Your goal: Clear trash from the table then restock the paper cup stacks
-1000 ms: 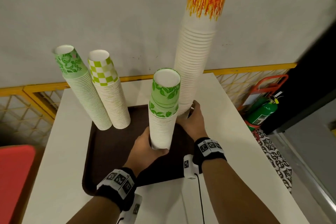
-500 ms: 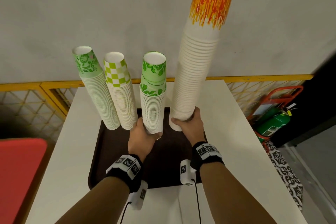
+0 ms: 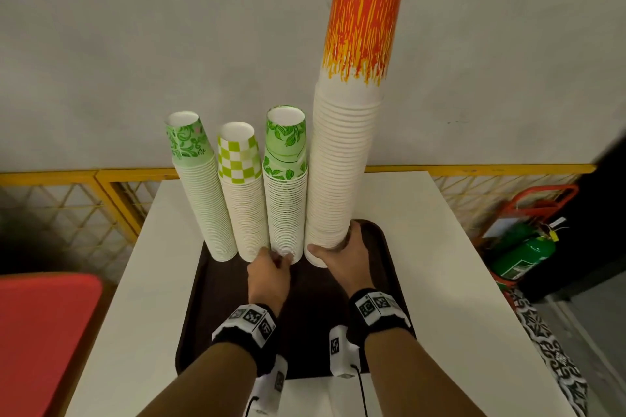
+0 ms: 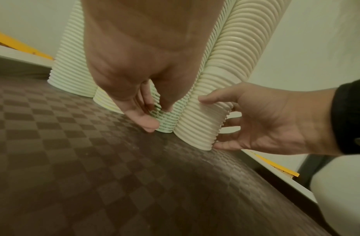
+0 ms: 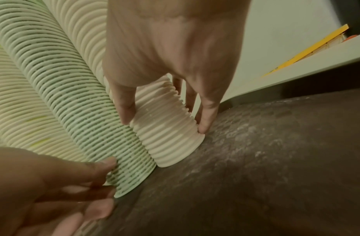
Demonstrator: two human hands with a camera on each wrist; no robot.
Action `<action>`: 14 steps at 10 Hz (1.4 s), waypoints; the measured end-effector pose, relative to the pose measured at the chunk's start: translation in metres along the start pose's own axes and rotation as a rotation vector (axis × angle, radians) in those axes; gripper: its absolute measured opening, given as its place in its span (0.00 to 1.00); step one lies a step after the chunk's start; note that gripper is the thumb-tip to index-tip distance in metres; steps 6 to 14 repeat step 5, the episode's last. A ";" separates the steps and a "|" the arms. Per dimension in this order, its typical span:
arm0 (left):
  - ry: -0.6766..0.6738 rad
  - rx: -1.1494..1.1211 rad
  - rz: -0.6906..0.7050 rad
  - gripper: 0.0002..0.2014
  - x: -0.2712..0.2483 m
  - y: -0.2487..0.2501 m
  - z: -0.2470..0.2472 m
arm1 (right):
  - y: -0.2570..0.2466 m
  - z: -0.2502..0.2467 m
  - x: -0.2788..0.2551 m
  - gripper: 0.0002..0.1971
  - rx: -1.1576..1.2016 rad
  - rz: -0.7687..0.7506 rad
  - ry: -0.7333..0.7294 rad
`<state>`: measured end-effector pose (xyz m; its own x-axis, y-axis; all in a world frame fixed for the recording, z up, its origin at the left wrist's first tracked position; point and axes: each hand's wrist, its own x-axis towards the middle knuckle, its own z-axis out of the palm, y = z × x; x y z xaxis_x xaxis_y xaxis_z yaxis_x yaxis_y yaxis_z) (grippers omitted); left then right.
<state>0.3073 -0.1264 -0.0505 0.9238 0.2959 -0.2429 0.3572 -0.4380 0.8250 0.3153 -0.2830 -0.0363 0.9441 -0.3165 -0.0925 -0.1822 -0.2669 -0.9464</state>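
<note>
Four paper cup stacks stand in a row at the back of a dark brown tray (image 3: pixel 305 332) on a white table (image 3: pixel 423 281). My left hand (image 3: pixel 269 272) pinches the base of the green leaf-print stack (image 3: pixel 286 213), thumb and fingertips on its lowest rims (image 4: pixel 167 123). My right hand (image 3: pixel 342 254) grips the bottom of the tall stack (image 3: pixel 342 179) topped by an orange flame-print cup, thumb on one side and fingers on the other (image 5: pixel 163 123). Both bases sit on the tray and touch each other. A floral green stack (image 3: pixel 206 200) and a checked stack (image 3: pixel 245 210) stand to the left.
A yellow mesh fence (image 3: pixel 101 200) runs behind the table against a grey wall. A red surface (image 3: pixel 44 332) lies at the left. A green fire extinguisher (image 3: pixel 521 257) and a red cart stand on the floor at the right.
My left hand carried the leaf-print stack back and set it next to the checked stack. My right hand brought the tall stack upright beside it.
</note>
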 end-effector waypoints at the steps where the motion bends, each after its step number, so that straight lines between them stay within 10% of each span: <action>1: -0.012 0.005 0.004 0.13 0.000 0.000 -0.002 | -0.001 0.003 -0.002 0.46 0.000 0.006 0.002; 5: -0.126 0.197 0.229 0.10 -0.034 -0.006 -0.053 | -0.008 -0.021 -0.039 0.35 -0.051 0.051 -0.063; 14: -0.126 0.197 0.229 0.10 -0.034 -0.006 -0.053 | -0.008 -0.021 -0.039 0.35 -0.051 0.051 -0.063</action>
